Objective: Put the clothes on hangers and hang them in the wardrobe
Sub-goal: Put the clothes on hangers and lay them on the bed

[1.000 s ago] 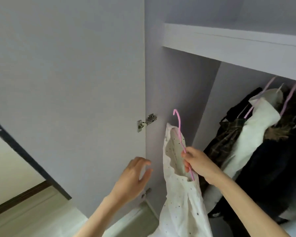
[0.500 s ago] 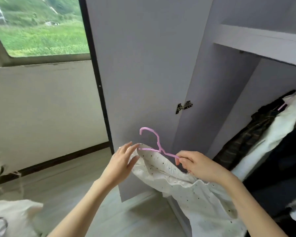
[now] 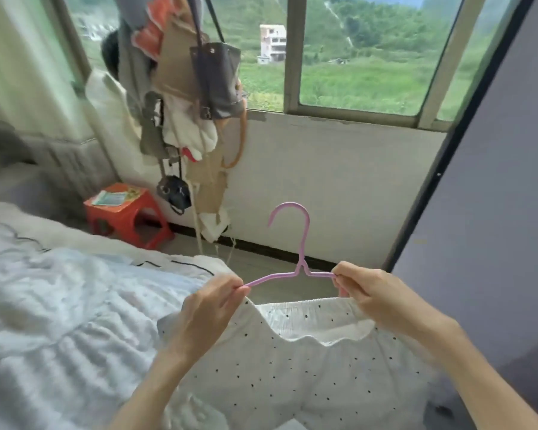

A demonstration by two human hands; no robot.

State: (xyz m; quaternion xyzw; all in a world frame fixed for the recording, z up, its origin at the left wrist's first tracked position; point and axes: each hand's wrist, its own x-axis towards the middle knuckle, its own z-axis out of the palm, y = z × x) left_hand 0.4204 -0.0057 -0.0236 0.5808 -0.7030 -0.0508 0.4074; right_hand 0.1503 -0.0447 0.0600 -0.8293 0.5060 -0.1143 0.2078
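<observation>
Risk noted: elastic waistband (image 3: 311, 305) of white dotted garment (image 3: 292, 377) only pinched against pink hanger (image 3: 295, 268) at the two ends, sagging free between them; likely to slide off one arm if either pinch relaxes or the hanger tips. Cause judged: thin smooth wire, stretchy gathered fabric, weight of cloth hanging below. Second risk: hook upright and unsupported, open end toward the left, facing the window (image 3: 354, 57) rather than the wardrobe door (image 3: 494, 212) at right; turn toward the rail needed, with chance of snagging cloth on the door edge. Garment held in front of the body, just beside the bed (image 3: 59, 305), not yet in the wardrobe. Left hand (image 3: 208, 308): forearm raised from lower left, thumb and forefinger pinching the left hanger end together with fabric, remaining fingers curled. Right hand (image 3: 373, 296): forearm from lower right, fingers curled round the right hanger end and waistband. Both hands level, hanger roughly horizontal.
</observation>
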